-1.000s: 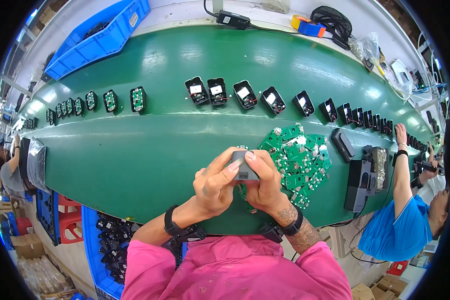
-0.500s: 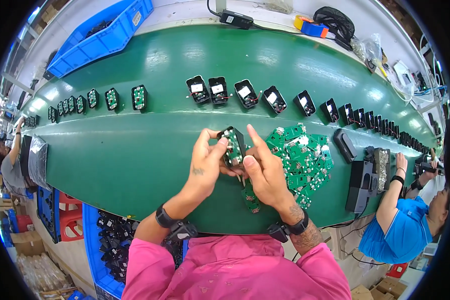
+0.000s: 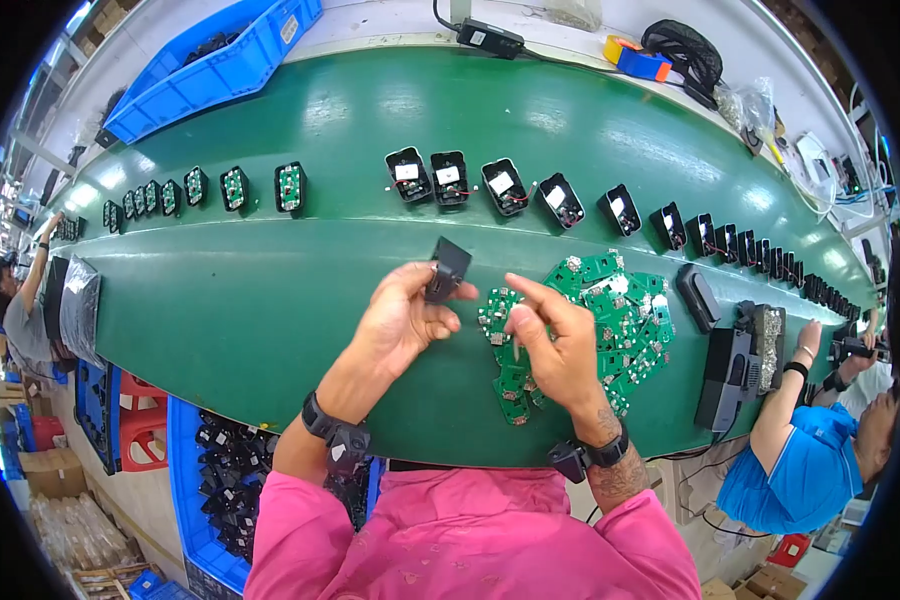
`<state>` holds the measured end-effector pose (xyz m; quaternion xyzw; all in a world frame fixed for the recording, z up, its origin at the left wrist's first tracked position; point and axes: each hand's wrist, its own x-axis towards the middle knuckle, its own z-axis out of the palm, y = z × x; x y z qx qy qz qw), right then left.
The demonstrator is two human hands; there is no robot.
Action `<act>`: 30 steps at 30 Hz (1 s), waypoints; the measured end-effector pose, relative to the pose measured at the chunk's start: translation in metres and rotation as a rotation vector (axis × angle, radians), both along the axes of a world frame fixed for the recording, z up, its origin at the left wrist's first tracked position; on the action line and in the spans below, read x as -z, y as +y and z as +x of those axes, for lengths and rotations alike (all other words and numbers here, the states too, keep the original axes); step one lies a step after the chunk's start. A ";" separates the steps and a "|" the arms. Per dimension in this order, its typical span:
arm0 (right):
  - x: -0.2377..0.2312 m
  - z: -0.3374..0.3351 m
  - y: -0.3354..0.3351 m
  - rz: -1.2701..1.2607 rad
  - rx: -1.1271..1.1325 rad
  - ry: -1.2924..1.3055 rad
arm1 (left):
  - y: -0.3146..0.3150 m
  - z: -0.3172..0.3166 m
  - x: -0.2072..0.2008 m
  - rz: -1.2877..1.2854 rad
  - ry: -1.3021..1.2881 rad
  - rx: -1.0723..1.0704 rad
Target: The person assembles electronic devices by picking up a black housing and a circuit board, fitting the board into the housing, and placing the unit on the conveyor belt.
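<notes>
My left hand (image 3: 398,322) grips a small black plastic housing (image 3: 449,268) between thumb and fingers, above the green bench. Its outer side faces up, so the inside is hidden. To the right, my right hand (image 3: 562,345) hovers at the left edge of a heap of green circuit boards (image 3: 620,325). Its index finger is stretched out with the thumb apart from it; the other fingers are mostly hidden. A thin pale bit shows under the thumb, too small to name.
Black housings with white labels and red wires (image 3: 505,187) line the bench from centre to right. Housings fitted with green boards (image 3: 290,187) form a row at left. A blue crate (image 3: 205,85) stands far left. A person in blue (image 3: 795,465) works at right.
My left hand has drawn away leftward with the housing and turned it so the board inside no longer shows. My right hand has let go of the housing and shifted slightly right.
</notes>
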<state>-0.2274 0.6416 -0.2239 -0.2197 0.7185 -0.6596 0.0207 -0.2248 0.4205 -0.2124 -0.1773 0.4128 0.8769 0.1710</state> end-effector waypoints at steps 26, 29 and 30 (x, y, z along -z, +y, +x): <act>0.007 -0.011 0.011 0.561 0.110 0.571 | -0.101 -0.099 -0.022 -2.051 0.812 -0.167; 0.003 -0.008 0.015 0.376 0.127 0.381 | -0.071 -0.094 -0.015 -2.071 0.772 0.195; 0.002 -0.008 0.015 0.226 0.081 0.204 | -0.065 -0.098 -0.012 -1.960 0.737 0.209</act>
